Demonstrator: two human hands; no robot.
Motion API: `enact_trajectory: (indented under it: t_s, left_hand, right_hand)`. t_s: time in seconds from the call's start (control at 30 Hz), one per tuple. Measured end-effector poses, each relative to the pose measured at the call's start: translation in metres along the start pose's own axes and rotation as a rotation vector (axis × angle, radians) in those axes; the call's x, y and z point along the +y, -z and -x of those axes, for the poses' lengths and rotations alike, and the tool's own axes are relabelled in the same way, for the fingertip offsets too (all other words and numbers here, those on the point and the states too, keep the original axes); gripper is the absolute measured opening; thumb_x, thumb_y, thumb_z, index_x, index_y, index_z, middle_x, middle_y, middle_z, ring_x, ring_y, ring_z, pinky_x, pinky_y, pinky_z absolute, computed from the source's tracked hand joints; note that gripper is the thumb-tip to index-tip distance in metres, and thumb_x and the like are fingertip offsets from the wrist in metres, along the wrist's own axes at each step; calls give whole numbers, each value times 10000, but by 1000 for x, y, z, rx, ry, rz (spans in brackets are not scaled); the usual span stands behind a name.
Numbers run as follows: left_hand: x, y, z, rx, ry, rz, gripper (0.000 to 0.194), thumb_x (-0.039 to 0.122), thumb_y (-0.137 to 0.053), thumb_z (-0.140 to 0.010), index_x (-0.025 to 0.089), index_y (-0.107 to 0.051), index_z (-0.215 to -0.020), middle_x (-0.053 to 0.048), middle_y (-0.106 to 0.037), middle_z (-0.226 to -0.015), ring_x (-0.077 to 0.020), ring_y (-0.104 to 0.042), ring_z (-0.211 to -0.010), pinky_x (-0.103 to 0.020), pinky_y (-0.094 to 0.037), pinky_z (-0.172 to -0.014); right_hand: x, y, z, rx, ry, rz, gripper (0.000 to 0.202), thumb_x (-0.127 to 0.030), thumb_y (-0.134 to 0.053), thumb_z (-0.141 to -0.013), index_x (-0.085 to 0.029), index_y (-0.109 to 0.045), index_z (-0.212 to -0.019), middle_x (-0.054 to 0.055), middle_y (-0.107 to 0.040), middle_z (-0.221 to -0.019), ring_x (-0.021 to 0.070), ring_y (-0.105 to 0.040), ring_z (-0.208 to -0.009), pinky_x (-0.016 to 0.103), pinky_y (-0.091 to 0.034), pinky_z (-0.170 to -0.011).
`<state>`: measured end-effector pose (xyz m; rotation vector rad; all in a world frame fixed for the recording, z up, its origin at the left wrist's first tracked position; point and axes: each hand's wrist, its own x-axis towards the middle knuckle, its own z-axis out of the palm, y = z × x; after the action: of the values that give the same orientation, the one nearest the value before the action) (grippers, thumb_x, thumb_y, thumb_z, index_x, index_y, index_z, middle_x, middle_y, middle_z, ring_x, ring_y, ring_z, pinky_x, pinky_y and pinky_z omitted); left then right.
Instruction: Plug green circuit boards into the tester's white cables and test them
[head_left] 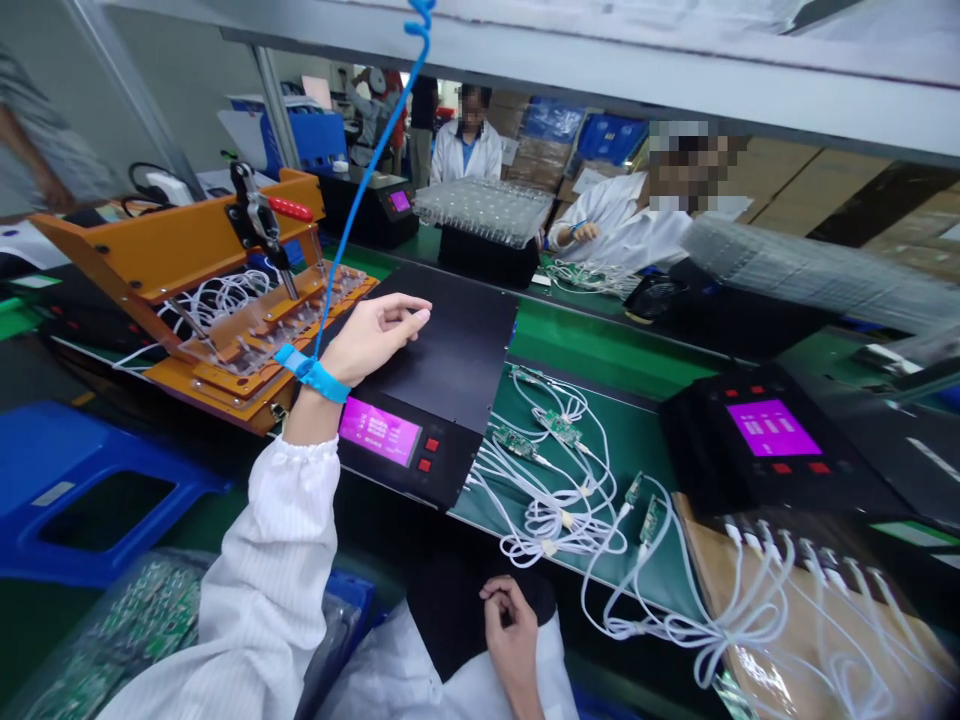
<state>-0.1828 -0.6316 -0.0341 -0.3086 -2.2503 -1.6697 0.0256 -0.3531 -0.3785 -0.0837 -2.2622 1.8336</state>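
My left hand (pixel 379 335) wears a blue wrist strap (pixel 311 373) joined to a coiled blue cord. It hovers above the black box (pixel 450 335), its thumb and index tips close together and nothing seen between them. Pink light fills the box's screen (pixel 379 432), with two red buttons beside it. To the left stands an orange test fixture (pixel 225 290) with a red-handled toggle clamp (pixel 262 220). Low in front of my lap is my right hand (pixel 511 635), fingers curled in with no object visible. Small green circuit boards (pixel 517 443) with white cables (pixel 559 510) lie right of the box.
A second black box (pixel 780 440) stands at the right, near a brown board (pixel 712 560) with several white cable plugs. Two co-workers in white coats (pixel 615 215) are across the bench. Clear trays (pixel 487 208) sit at the back; a blue stool (pixel 97 490) is at lower left.
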Motion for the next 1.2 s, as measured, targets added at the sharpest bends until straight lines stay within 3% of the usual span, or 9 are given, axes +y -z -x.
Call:
enact_trajectory:
  t_s: [0.17,0.3,0.57,0.67,0.83,0.93,1.03,1.1,1.2]
  left_hand:
    - [-3,1,-1,-7,2,13,408,450,-772,-848,132,-755,-1103,-28,-653,-729,-127,-579,-656,-242,-472,-618]
    - [-1,2,-1,-24,16,52,399,435,-770,-841,135,-752,-1103,-18,-636,-722,-121,-566,-652,-229,-450,-593]
    - [8,0,1,10,79,62,433,471,-800,-788,140,-760,-1065,0,-586,-682,-96,-479,-569,-218,-368,-509]
    - [9,-1,2,32,98,43,456,494,-812,-781,150,-757,-1075,3,-579,-689,-85,-441,-544,-215,-341,-488]
    - [12,-5,5,62,133,7,414,434,-849,-791,166,-752,-1091,-4,-585,-706,-91,-449,-553,-206,-305,-465]
    - [12,-6,4,85,124,-6,254,290,-767,-911,148,-745,-1120,-3,-571,-714,-88,-463,-592,-178,-305,-486]
    - [10,-5,1,111,108,20,153,195,-681,-976,159,-735,-1114,14,-528,-690,-84,-420,-584,-165,-279,-480]
    - [13,-6,1,113,82,62,138,217,-692,-972,180,-731,-1099,22,-513,-678,-89,-387,-576,-175,-275,-469]
    - [26,-21,11,143,-16,212,161,271,-749,-924,171,-748,-1050,22,-498,-670,-78,-337,-549,-183,-266,-448]
  right_hand:
    - [16,-22,-18,-64,-50,67,87,-250,-591,-784,-190,-646,-754,-51,-509,-567,106,-430,-483,222,-374,-506]
    - [29,-41,-34,-107,-79,112,149,-289,-559,-783,-185,-664,-764,-9,-605,-608,141,-533,-530,248,-416,-556]
    - [69,-95,-32,-163,-267,-184,220,-415,-612,-702,-196,-626,-687,34,-651,-615,214,-639,-564,309,-500,-584]
    - [79,-94,-23,-174,-265,-234,210,-405,-631,-716,-195,-639,-706,42,-665,-648,227,-667,-606,327,-534,-621]
    - [76,-58,-20,-132,-274,-179,223,-409,-620,-762,-189,-650,-747,38,-658,-636,198,-624,-557,313,-520,-582]
    - [63,-31,-18,-143,-196,-138,187,-340,-590,-799,-178,-673,-842,30,-666,-666,175,-606,-554,294,-510,-572]
    - [29,-8,-8,-197,-35,-101,239,-208,-582,-785,-183,-690,-997,43,-714,-833,181,-679,-716,290,-552,-673]
    - [-12,6,-1,-290,63,-73,254,-142,-581,-799,-201,-700,-1016,40,-720,-904,175,-698,-793,279,-564,-718]
    - [-93,27,-9,-411,219,-89,262,-119,-547,-920,-237,-713,-1086,30,-730,-944,153,-701,-808,262,-574,-735]
